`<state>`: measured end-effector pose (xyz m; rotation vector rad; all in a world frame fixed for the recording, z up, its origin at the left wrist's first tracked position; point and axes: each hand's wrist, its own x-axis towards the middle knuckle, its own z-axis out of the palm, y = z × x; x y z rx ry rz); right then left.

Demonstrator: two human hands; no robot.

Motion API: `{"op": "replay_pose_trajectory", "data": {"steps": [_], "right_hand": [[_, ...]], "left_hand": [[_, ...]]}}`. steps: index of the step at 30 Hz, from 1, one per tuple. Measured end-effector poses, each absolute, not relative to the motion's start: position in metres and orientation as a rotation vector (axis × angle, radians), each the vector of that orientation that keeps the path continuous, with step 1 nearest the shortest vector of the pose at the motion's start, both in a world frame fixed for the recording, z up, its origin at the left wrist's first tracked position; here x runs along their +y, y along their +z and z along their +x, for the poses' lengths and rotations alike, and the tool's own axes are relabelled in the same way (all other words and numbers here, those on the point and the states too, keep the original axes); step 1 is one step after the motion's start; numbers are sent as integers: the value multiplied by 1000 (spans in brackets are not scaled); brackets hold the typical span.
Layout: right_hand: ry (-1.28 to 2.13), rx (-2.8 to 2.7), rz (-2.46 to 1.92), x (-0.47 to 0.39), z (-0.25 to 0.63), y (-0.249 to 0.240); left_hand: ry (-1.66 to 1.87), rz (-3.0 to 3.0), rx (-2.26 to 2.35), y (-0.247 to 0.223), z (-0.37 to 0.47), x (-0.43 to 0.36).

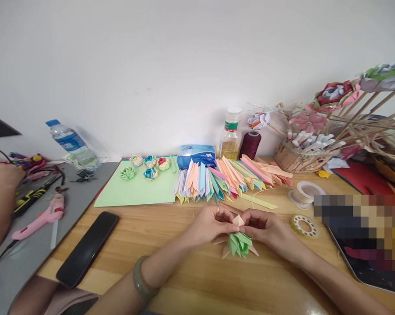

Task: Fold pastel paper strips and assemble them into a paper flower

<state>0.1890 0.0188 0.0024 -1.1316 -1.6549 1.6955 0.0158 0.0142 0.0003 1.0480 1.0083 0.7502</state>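
Note:
Between my hands, over the front middle of the wooden table, is a folded paper flower (239,244) with green inner petals and peach outer ones. My left hand (213,225), a ring on one finger, pinches a peach petal at the flower's top. From the other side my right hand (259,225) has thumb and fingers closed on the same part of the flower. The fingertips of both hands nearly meet there. Just beyond them lies a long row of folded paper strips (200,181) in many colours.
Left lie a black phone (87,249), a pink glue gun (49,216) and another person's hand (7,177). Small paper flowers (150,173) sit on green paper (135,194). Tape rolls (304,226), a tablet (355,258) and a wicker basket (302,158) stand right. Bottles line the wall.

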Motion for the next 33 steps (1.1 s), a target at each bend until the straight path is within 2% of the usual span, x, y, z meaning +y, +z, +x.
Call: {"op": "replay_pose_trajectory", "data": {"steps": [6,16,26,33], "right_hand": [[1662,-1717,-1109,16,186,2],[1812,-1650,-1082,17,190,4],[1658,-1632,-1085,13,182,-1],[1398,-1786,-1157,9,181,-1]], "left_hand": [[756,1043,988,-2,14,15],[744,981,927,5,14,13],[851,1096,961,1,18,11],[951,1329,1142,3,21,7]]}}
